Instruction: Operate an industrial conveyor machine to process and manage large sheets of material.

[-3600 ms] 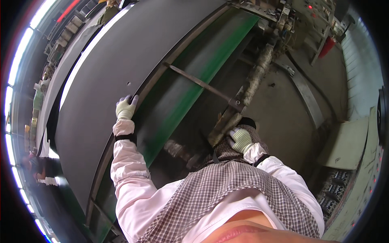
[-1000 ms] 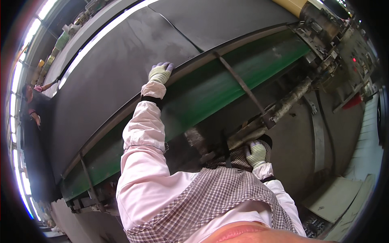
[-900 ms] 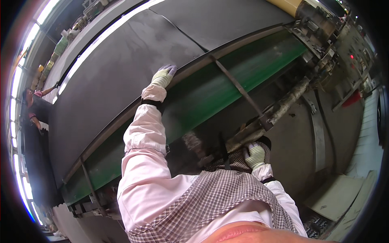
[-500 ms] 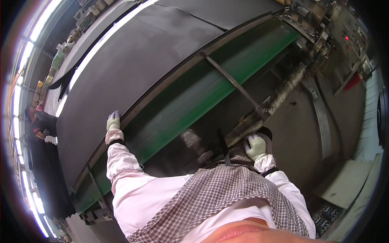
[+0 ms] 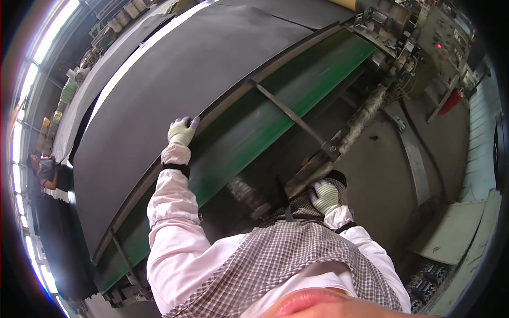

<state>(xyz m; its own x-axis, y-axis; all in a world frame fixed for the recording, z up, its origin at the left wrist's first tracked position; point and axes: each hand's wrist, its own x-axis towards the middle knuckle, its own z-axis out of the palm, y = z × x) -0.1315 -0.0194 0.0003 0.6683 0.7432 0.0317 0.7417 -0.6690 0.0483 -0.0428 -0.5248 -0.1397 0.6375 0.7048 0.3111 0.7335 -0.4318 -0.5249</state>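
A wide black rubber sheet (image 5: 175, 85) lies on a long machine bed with a green belt (image 5: 254, 127) below its near edge. My left hand (image 5: 181, 131), in a pale knit glove, grips the near edge of the black sheet, arm stretched out. My right hand (image 5: 324, 197), gloved the same way, rests by my waist on the end of a rusty, crusted metal bar (image 5: 339, 146) that runs up to the right. A thin steel strut (image 5: 289, 114) crosses the green belt between the two hands.
A control box (image 5: 442, 42) with buttons and a red light stands at the upper right. Grey concrete floor (image 5: 382, 175) lies to the right, with a pale board (image 5: 450, 233). Another person (image 5: 45, 172) stands at the far left beyond the sheet.
My left hand has slid along the sheet's edge, out to the far left half a second ago and now back toward the middle. My right hand has stayed on the bar.
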